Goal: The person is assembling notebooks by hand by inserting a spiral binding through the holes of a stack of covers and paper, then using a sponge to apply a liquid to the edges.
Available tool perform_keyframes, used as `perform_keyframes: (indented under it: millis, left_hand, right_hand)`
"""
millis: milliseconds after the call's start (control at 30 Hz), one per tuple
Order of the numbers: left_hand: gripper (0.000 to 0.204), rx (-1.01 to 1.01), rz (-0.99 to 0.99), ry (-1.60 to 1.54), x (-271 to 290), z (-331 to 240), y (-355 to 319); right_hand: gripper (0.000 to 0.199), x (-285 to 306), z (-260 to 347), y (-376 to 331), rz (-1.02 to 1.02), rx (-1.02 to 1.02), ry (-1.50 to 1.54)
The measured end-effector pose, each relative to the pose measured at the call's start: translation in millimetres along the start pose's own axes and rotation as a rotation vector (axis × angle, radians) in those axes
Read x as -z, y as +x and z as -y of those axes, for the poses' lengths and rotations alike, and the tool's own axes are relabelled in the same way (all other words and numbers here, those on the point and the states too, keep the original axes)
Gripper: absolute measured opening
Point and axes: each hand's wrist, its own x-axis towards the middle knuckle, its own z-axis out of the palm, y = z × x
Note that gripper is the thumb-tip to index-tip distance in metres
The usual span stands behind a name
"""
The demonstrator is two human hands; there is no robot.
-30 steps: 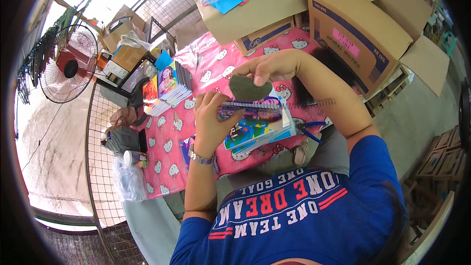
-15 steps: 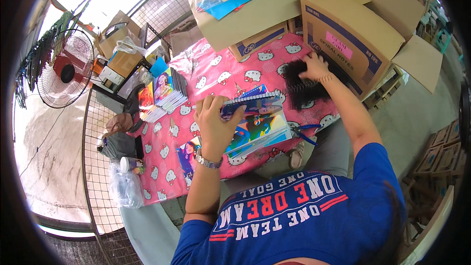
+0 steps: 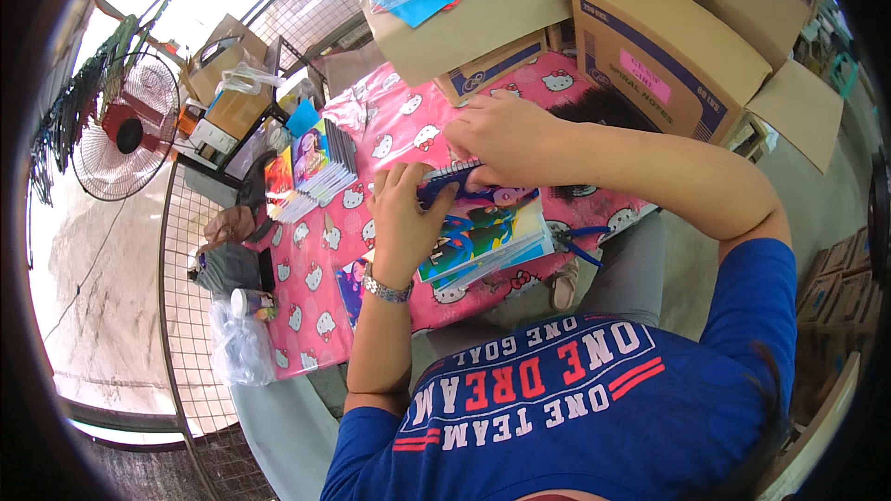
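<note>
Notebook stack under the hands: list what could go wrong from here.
1. The notebook stack overhangs the near edge of the pink tablecloth, so a push from the left hand might tip it off.
2. The right hand works at the spiral binding; wire ends could prick a finger.
3. The blue-handled pliers lie at the table edge and could get knocked down.

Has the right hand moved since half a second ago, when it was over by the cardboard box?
Yes. The right hand has come back left, away from the cardboard box, and now rests on the notebook's spiral edge beside the left hand.
</note>
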Motion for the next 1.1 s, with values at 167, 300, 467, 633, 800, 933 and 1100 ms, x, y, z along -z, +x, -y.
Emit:
perform_keyframes:
  millis: [167, 300, 467, 633, 800, 933, 1100]
  left_hand:
    - [0.029, 0.009, 0.015, -0.018, 1, 2, -2]
    - [0.029, 0.0, -0.003, 0.006, 1, -3, -3]
    - [0.027, -0.008, -0.011, 0.002, 0, 1, -5]
    - [0.025, -0.1, -0.034, -0.062, 0, 4, -7]
    - [0.023, -0.141, -0.025, -0.104, 3, 1, -2]
    - [0.024, -0.123, 0.032, -0.199, 9, 0, -3]
    - [0.025, -0.239, 0.056, -0.208, 5, -7, 3]
  right_hand:
    - [0.03, -2, 11, 13, 0.312, -0.065, 0.055]
    - [0.032, -16, 14, 4, -0.059, 0.027, -0.042]
    - [0.024, -15, 13, 13, 0.174, -0.034, 0.136]
    - [0.025, 7, 19, 17, 0.437, 0.002, 0.163]
    - [0.035, -28, -101, -27, 0.103, -0.495, 0.982]
    - [0.052, -149, -131, -139, 0.272, -0.984, -0.076]
    - [0.067, -178, -145, -166, 0.322, -1.058, 0.098]
